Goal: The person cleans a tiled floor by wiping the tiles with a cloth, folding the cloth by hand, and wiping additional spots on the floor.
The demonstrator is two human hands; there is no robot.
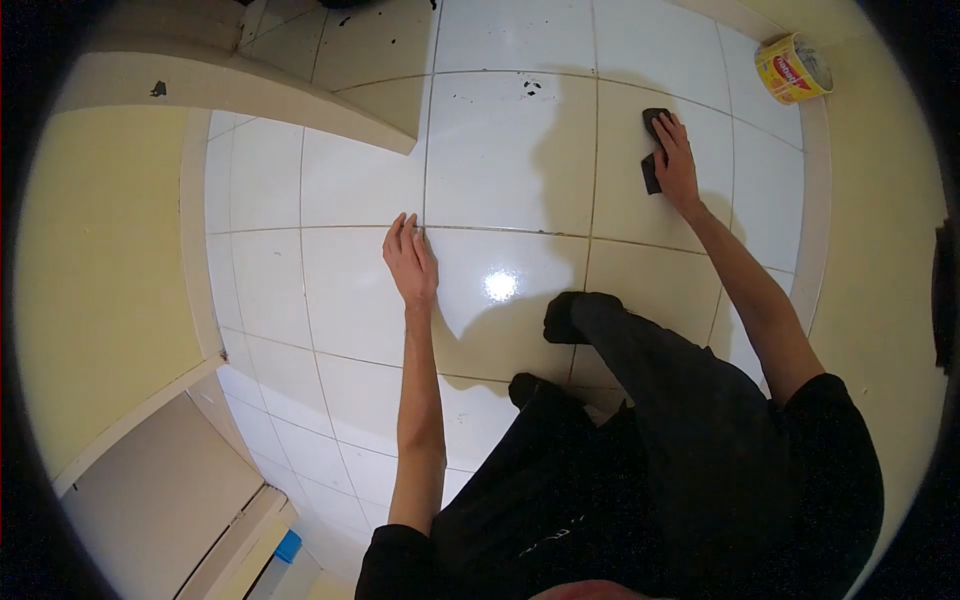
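Note:
My right hand [676, 165] presses a dark cloth [651, 176] onto the white tiled floor [500, 150]; parts of the cloth stick out at the left of the palm and past the fingertips. My left hand [411, 262] rests on the tiles near a grout line crossing, fingers stretched forward, with nothing seen in it. Small dark specks [532, 88] lie on the floor between the two hands, farther ahead.
A yellow and red tub [793, 70] stands by the right wall. A pale ledge [380, 125] juts in at the upper left. My dark-socked feet are below centre. Something blue [288, 546] shows at the lower left.

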